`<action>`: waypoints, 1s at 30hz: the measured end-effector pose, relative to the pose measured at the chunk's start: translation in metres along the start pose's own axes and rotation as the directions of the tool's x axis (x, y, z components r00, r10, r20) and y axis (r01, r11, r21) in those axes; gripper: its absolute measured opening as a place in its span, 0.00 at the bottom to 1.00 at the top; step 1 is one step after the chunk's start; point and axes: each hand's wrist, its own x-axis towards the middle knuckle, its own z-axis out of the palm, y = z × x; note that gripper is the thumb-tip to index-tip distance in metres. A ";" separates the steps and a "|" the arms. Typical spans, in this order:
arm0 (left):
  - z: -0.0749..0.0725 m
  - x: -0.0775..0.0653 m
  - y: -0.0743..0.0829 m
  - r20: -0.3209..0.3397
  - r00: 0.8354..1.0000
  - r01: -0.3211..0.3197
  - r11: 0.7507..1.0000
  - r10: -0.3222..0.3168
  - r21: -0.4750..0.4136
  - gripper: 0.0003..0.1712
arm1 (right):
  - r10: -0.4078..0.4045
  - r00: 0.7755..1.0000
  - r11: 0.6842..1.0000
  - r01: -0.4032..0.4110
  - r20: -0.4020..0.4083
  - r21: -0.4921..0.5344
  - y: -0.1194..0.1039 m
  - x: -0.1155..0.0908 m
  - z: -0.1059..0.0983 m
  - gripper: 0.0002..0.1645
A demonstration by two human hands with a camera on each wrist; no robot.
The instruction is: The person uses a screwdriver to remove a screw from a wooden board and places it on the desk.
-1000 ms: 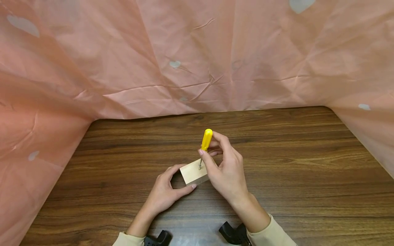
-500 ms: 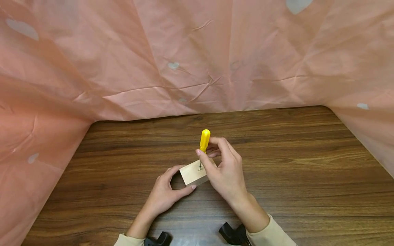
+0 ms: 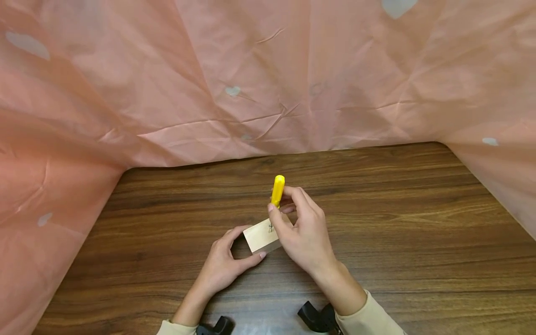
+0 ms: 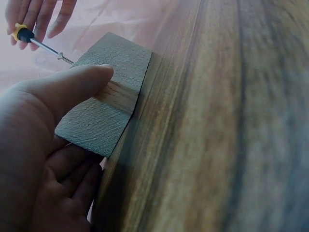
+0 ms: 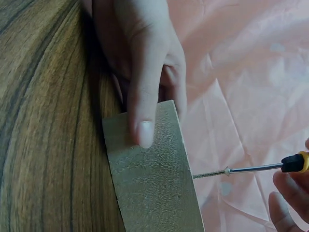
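A pale wooden block [image 3: 260,236] rests on the table, steadied by my left hand [image 3: 224,260], whose thumb presses its near side and whose fingers curl behind it. A screw [image 5: 210,174] stands in the block's top face, much of its thread showing above the wood. My right hand [image 3: 304,228] grips a screwdriver [image 3: 278,190] with a yellow handle between thumb and fingers, upright over the block. In the right wrist view the screwdriver's metal shaft [image 5: 256,168] meets the screw's head in one straight line. The left wrist view shows the black collar [image 4: 25,35] below the yellow handle.
The dark wood-grain table [image 3: 398,232] spreads around both hands. A pink cloth [image 3: 268,79] with pale hearts hangs behind it and along both sides. Black wrist devices [image 3: 317,317] sit by the beige sleeves at the near edge.
My right hand has shifted slightly left and its fingers have moved around the screwdriver handle, which now stands a little more to the left. The left hand keeps its hold on the block.
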 end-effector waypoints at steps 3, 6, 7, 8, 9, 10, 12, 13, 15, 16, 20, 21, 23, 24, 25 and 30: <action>0.000 0.000 -0.001 0.001 1.000 0.006 1.000 -0.006 0.004 0.33 | -0.019 1.000 1.000 0.019 -0.016 -0.001 0.001 0.000 0.001 0.15; 0.000 -0.001 -0.001 -0.002 1.000 0.007 1.000 -0.007 0.004 0.33 | -0.035 0.999 0.999 0.035 -0.024 0.007 0.002 0.000 0.002 0.14; 0.000 -0.001 -0.001 -0.004 1.000 0.007 1.000 -0.007 0.006 0.33 | -0.043 0.999 0.999 0.043 -0.027 0.012 0.002 0.000 0.002 0.14; 0.000 -0.001 -0.001 -0.004 1.000 0.006 1.000 -0.006 0.008 0.33 | -0.050 0.998 0.999 0.051 -0.028 0.013 0.002 0.000 0.002 0.14; 0.000 -0.001 -0.001 -0.005 1.000 0.004 1.000 -0.004 0.011 0.33 | -0.056 0.998 0.998 0.056 -0.030 0.015 0.002 0.000 0.002 0.15; 0.000 -0.001 -0.001 -0.004 1.000 0.002 1.000 -0.002 0.010 0.33 | -0.062 0.998 0.998 0.063 -0.031 0.017 0.002 0.000 0.002 0.15; 0.001 0.000 -0.001 -0.002 1.000 -0.005 1.000 0.005 0.010 0.33 | -0.076 0.997 0.997 0.077 -0.034 0.019 0.003 0.000 0.002 0.17; 0.001 0.000 -0.001 -0.001 1.000 -0.007 1.000 0.007 0.010 0.33 | -0.082 0.996 0.996 0.082 -0.036 0.018 0.003 0.000 0.001 0.18; 0.001 0.000 -0.001 0.001 1.000 -0.011 1.000 0.011 0.007 0.33 | -0.085 0.996 0.996 0.086 -0.035 0.013 0.003 0.000 0.001 0.19; 0.001 0.000 -0.001 0.001 1.000 -0.013 1.000 0.013 0.004 0.33 | -0.086 0.996 0.996 0.086 -0.031 0.012 0.003 0.000 0.001 0.20; 0.001 0.001 -0.002 0.001 1.000 -0.012 1.000 0.012 -0.006 0.33 | -0.075 0.997 0.997 0.075 0.004 -0.001 0.003 0.000 0.001 0.22; 0.001 0.001 -0.002 0.001 1.000 -0.011 1.000 0.011 -0.007 0.33 | -0.072 0.997 0.997 0.072 0.009 -0.004 0.003 0.000 0.001 0.22; 0.000 0.000 -0.002 0.002 1.000 -0.008 1.000 0.008 -0.008 0.33 | -0.069 0.998 0.998 0.069 0.010 -0.011 0.003 0.001 0.001 0.21; 0.000 0.000 -0.002 0.002 1.000 -0.007 1.000 0.007 -0.007 0.33 | -0.072 0.997 0.997 0.072 0.004 -0.015 0.003 0.001 0.001 0.20; 0.000 0.000 -0.002 0.002 1.000 -0.007 1.000 0.007 -0.006 0.33 | -0.075 0.997 0.997 0.075 -0.002 -0.018 0.004 0.001 0.001 0.19; 0.000 0.000 -0.002 0.002 1.000 -0.017 1.000 0.017 0.005 0.32 | -0.104 0.994 0.994 0.103 -0.017 -0.030 0.005 0.000 0.000 0.20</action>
